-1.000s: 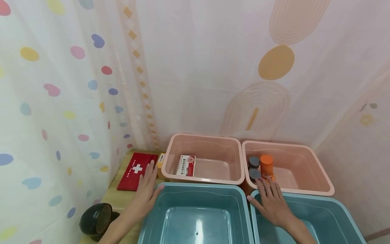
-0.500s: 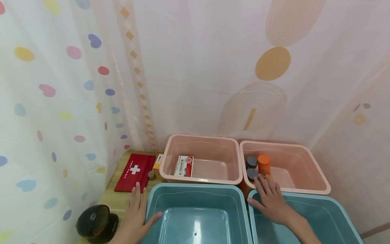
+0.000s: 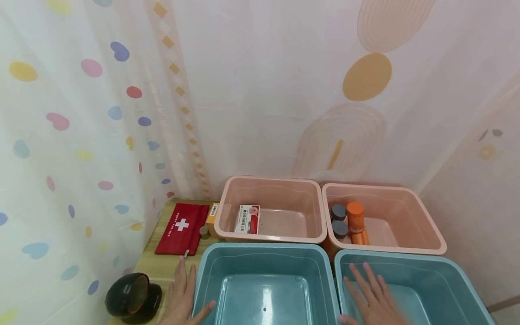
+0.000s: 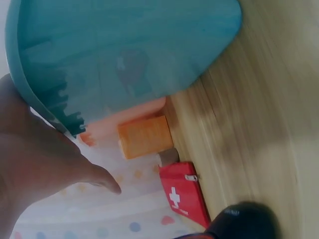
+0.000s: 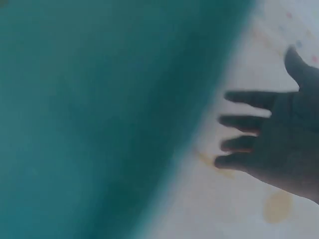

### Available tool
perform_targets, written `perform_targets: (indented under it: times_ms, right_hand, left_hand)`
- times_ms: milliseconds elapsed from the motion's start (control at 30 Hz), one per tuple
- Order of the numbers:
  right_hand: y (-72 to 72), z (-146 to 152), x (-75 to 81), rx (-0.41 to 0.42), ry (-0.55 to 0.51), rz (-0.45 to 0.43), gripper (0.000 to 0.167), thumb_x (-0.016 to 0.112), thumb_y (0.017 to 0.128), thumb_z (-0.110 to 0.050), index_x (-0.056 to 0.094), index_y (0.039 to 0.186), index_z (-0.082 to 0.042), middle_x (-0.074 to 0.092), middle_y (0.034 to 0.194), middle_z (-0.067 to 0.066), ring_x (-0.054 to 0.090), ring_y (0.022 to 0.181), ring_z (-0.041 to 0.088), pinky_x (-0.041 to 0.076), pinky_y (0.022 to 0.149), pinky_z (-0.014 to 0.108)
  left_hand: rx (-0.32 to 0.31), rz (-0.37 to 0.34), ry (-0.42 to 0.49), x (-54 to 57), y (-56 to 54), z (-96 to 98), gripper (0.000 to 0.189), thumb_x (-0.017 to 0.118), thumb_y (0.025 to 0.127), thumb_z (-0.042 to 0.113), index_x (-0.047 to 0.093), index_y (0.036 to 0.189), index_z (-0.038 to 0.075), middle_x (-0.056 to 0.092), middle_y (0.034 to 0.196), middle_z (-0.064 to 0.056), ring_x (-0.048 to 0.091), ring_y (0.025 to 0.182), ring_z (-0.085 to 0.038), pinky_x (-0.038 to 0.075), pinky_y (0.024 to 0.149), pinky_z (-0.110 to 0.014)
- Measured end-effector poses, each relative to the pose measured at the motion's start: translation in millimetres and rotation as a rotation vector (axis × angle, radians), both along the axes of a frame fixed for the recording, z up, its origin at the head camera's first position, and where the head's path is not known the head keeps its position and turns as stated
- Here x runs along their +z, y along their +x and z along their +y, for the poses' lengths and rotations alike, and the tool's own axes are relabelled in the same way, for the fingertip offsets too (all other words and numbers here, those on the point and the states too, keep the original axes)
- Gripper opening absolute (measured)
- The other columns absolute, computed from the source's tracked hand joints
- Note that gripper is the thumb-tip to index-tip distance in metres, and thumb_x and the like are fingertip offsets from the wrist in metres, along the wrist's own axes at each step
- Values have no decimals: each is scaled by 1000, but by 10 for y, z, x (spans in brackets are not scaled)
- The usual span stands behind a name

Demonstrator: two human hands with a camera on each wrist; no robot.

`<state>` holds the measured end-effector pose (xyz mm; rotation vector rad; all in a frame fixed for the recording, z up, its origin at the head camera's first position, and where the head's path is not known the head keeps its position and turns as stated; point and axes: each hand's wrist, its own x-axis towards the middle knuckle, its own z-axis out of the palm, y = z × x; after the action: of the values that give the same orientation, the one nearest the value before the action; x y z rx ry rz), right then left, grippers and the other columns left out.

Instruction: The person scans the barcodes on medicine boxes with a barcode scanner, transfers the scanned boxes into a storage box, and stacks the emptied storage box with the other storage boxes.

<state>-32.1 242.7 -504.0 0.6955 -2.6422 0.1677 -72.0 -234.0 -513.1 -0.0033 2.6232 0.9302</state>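
My left hand (image 3: 183, 295), fingers straight and holding nothing, is beside the left rim of one blue-green plastic bin (image 3: 266, 247). In the left wrist view its thumb (image 4: 102, 178) points away from that bin's wall. My right hand (image 3: 375, 300) is over the second blue-green bin (image 3: 430, 280) with fingers spread; in the right wrist view the hand (image 5: 284, 134) grips nothing. Behind these stand two pink bins. The left pink bin (image 3: 290, 221) holds a white and red medicine box (image 3: 247, 220). In the right pink bin (image 3: 398, 221) are grey-capped bottles (image 3: 339, 229) and an orange bottle (image 3: 355, 216).
Left of the bins, a red first aid pouch (image 3: 183, 229) lies on the wooden table (image 3: 164, 266). An orange box (image 3: 212, 219) and a small brownish cylinder (image 3: 204, 232) stand beside it. A black bowl-shaped object (image 3: 132, 295) is at front left. Patterned curtains (image 3: 252, 90) surround the table.
My left hand has drawn back from near the red pouch toward the front. My right hand has left the right pink bin's front rim and moved back over the blue-green bin.
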Motion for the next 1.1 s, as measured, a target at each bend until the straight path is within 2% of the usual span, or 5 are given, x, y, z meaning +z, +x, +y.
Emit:
perform_targets:
  times_ms: [133,633,800,933,1100]
  right_hand:
    - [79,-272,-252,-44,-31,184,79,24,110,-76,-5,174,-40,-12,183,-13,-15,170,12,-7,137,31]
    - [107,-579,-540,-6,-308,320,88,34,113,-70,73,126,7,17,184,1,4,172,20,0,133,20]
    - [75,-478,-983,-45,-395,171,77,48,111,-66,75,127,4,14,185,-2,2,172,18,42,108,70]
    - [-49,-301,-1366,73,-519,86,70,63,109,-55,54,161,-10,25,182,13,3,173,26,31,108,84]
    - [-16,-424,-624,255,-633,70,67,51,114,-51,42,168,-14,20,184,4,0,172,18,13,121,85]
  left_hand:
    - [-19,92,55,-93,50,-45,117,72,98,54,9,169,-13,-24,177,-29,-18,160,-59,-10,118,-89]
    - [-87,193,75,-260,79,-245,104,72,97,38,14,168,-12,-12,177,-30,-6,158,-59,-2,113,-94]
    - [-150,277,94,-354,139,-380,102,70,91,40,22,166,-9,-6,179,-26,-11,164,-38,3,107,-99]
    - [-181,301,96,-323,135,-442,96,68,93,43,31,165,-8,17,176,-33,17,158,-44,14,107,-99]
    - [-169,164,95,61,139,-448,97,70,93,44,34,168,-5,30,174,-33,47,150,-53,15,114,-94]
